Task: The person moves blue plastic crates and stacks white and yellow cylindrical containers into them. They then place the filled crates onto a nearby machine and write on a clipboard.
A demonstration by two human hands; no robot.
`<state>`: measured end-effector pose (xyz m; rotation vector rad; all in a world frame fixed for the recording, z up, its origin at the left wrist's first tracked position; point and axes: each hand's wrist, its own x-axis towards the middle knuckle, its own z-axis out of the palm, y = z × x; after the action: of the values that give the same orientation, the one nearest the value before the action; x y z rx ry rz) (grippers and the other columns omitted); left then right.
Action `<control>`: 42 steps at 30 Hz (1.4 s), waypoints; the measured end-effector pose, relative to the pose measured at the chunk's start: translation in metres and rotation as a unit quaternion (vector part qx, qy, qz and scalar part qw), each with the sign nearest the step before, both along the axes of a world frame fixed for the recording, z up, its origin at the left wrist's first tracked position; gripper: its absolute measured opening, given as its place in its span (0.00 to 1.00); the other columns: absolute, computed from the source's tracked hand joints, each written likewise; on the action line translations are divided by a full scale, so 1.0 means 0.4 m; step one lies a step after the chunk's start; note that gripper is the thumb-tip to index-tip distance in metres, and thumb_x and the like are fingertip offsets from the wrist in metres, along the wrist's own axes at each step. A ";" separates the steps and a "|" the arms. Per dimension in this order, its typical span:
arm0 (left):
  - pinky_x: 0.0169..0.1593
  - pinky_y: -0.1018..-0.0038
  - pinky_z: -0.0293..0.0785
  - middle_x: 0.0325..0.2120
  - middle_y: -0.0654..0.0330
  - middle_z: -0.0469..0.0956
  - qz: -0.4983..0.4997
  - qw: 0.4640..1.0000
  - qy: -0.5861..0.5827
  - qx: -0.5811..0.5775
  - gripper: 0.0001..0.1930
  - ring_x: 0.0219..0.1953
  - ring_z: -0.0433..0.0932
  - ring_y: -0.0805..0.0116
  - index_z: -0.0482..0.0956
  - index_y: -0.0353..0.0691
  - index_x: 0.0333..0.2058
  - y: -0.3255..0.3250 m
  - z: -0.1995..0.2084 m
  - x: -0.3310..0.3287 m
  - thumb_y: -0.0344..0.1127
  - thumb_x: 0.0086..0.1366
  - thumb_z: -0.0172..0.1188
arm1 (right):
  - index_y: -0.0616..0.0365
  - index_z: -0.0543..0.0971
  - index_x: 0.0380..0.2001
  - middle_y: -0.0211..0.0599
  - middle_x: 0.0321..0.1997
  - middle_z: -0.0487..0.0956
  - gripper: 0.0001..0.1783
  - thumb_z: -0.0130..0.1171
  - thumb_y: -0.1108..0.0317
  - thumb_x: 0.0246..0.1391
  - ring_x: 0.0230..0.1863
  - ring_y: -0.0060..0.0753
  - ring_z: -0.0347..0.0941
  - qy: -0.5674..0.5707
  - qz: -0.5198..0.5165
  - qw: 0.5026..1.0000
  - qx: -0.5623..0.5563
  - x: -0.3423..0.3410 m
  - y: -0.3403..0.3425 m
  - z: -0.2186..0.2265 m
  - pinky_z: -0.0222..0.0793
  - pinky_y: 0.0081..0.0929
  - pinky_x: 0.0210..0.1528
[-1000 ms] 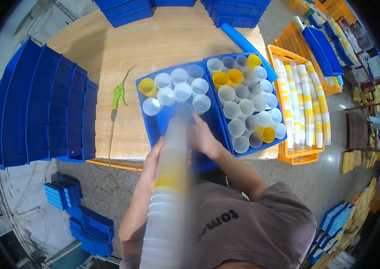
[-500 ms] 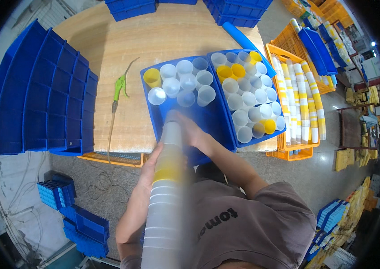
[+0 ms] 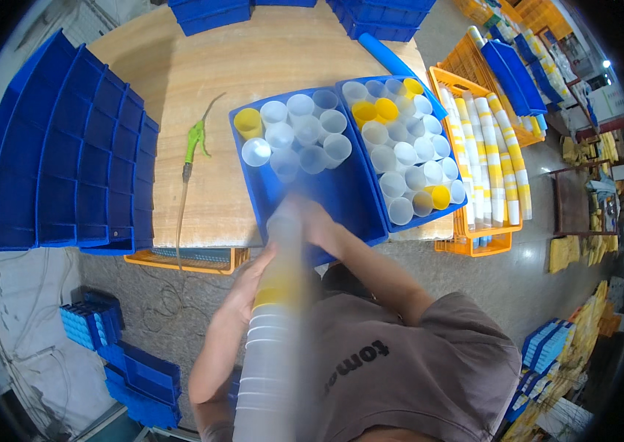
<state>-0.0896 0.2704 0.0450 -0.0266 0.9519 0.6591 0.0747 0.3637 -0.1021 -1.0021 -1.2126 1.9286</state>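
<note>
Key relation: long axis of the cup stack (image 3: 260, 361) against the left tray (image 3: 349, 200). Stack runs from the lower edge of the view, beside the person's shirt (image 3: 415, 361), up and slightly right; far end points at the bare near part of that tray. Near end shows much wider, so I read it as higher and closer to the camera, with the stack sloping down toward the tray.

Left hand (image 3: 250, 286): on the left flank of the stack, next to its yellow band (image 3: 269, 296). Grip is closed round the stack, mostly from the left and below; fingertips hidden behind it.

Right hand (image 3: 313, 222): at the far end of the stack, coming in from the right. It's the nearer hand to both that end and the bare tray floor. Blurred there, fingers partly hidden; can't tell if its grip is closed on the end cup or only resting against it.

Loose cups (image 3: 307, 130) stand mouth up in the back part of the left tray, one yellow cup (image 3: 248, 124) at its left corner. Nearest cups sit just beyond the far end of the stack; can't tell if there's contact.

Right tray (image 3: 430, 219) sits alongside on the bench (image 3: 208, 66), filled with similar cups, a few yellow. Green air gun (image 3: 195, 140) lies left of the trays, well apart from both hands.
</note>
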 end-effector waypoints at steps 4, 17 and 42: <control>0.34 0.65 0.82 0.34 0.44 0.77 0.098 0.994 -0.051 -0.011 0.30 0.32 0.81 0.57 0.68 0.32 0.52 0.005 0.017 0.002 0.57 0.68 0.50 | 0.61 0.67 0.52 0.42 0.43 0.74 0.29 0.45 0.43 0.64 0.47 0.42 0.71 0.032 -0.039 0.999 -0.017 0.009 0.003 0.004 0.66 0.42 0.56; 0.30 0.65 0.82 0.32 0.45 0.79 0.023 1.000 0.008 -0.012 0.26 0.29 0.82 0.57 0.71 0.33 0.48 0.045 0.010 0.197 0.52 0.65 0.57 | 0.59 0.70 0.48 0.46 0.48 0.74 0.27 0.47 0.44 0.62 0.53 0.44 0.70 0.184 -0.055 0.934 -0.300 0.244 -0.063 0.202 0.62 0.46 0.60; 0.32 0.65 0.83 0.40 0.45 0.77 0.089 0.996 -0.009 -0.021 0.24 0.35 0.81 0.55 0.68 0.31 0.53 0.058 -0.131 0.175 0.45 0.67 0.52 | 0.63 0.65 0.56 0.47 0.50 0.74 0.30 0.43 0.46 0.66 0.48 0.47 0.75 0.287 -0.046 0.927 -0.236 0.261 0.042 0.209 0.71 0.43 0.55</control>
<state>-0.0198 0.2934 -0.0075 -0.1567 0.9537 0.8022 0.1791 0.3806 -0.0186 -0.6144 -0.3716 2.2650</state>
